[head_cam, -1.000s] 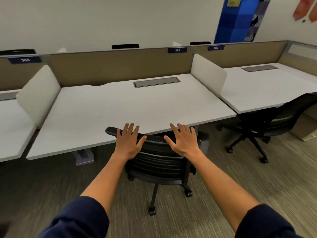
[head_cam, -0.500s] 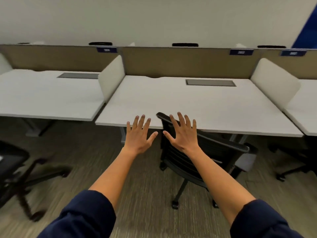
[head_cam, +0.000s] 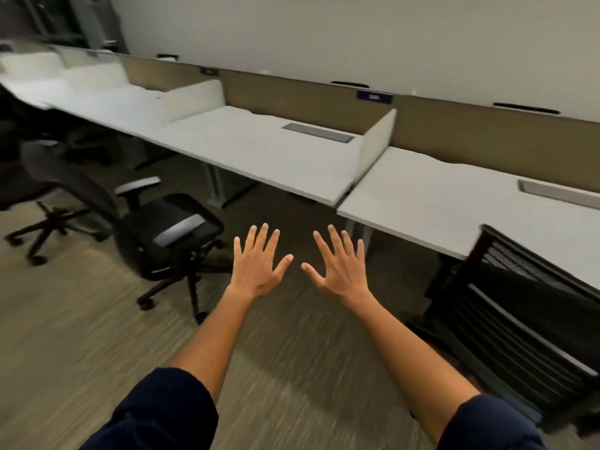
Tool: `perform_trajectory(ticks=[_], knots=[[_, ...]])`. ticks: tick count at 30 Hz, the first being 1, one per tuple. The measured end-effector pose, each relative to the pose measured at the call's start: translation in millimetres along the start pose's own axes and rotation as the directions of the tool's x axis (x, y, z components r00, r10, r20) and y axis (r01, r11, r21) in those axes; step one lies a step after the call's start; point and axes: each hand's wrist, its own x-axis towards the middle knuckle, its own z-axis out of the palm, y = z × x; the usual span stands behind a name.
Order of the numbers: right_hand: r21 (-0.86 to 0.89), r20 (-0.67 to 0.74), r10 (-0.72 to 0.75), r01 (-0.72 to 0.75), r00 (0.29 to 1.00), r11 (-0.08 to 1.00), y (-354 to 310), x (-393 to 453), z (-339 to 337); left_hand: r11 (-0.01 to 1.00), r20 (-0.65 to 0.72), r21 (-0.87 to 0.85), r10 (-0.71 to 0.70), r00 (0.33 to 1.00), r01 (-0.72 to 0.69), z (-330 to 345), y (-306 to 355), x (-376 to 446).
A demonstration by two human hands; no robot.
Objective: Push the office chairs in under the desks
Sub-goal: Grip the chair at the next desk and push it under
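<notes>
Two chairs: a black office chair (head_cam: 162, 235) with grey armrest pads is seen pulled out on the carpet at left, clear of the desks; a second black mesh-backed chair (head_cam: 532, 306) is seen at right, its back top against the front edge of the right desk (head_cam: 454, 203).
Third chair: another dark chair (head_cam: 29, 196) is glimpsed at the far left edge, blurred.
Left hand (head_cam: 259, 264): held out palm down, fingers spread wide, nothing held or touched.
Right hand (head_cam: 337, 267): held out alongside it, likewise spread flat and empty; the thumbs are near each other but apart.
Arms: both are extended forward, bare to the elbow, with dark blue sleeves (head_cam: 162, 414) at the bottom edge.
Chairs relative to hands: the pulled-out chair lies to the left of the left hand, the mesh-backed chair to the right of the right hand; neither is touched.
Beneath the hands: bare carpet (head_cam: 65, 352) and the shadowed gap under the middle desk (head_cam: 259, 147) are seen.
Surroundings: white desktops are set in a row, separated by white divider panels (head_cam: 376, 141), with tan partitions (head_cam: 292, 95) behind and a grey cable hatch (head_cam: 318, 132) in the desktop.
Obstruction: nothing is seen between the pulled-out chair and the middle desk except a desk leg (head_cam: 217, 186).
</notes>
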Motion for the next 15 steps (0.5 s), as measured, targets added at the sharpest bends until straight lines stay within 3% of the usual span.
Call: perform_trajectory(ticks=[7,15], knots=[[0.038,0.004,-0.191,0.191,0.981,0.981,-194.3,25.3,25.9,0.982,-0.024,0.007,-0.187,0.982,0.187,-40.3,-195.2,-74.5],[0.046,0.024,-0.381,0.379,0.924,0.924,-369.1,76.9,52.3,0.928,-0.068,0.000,-0.373,0.925,0.373,-82.6,-363.1,-133.1]])
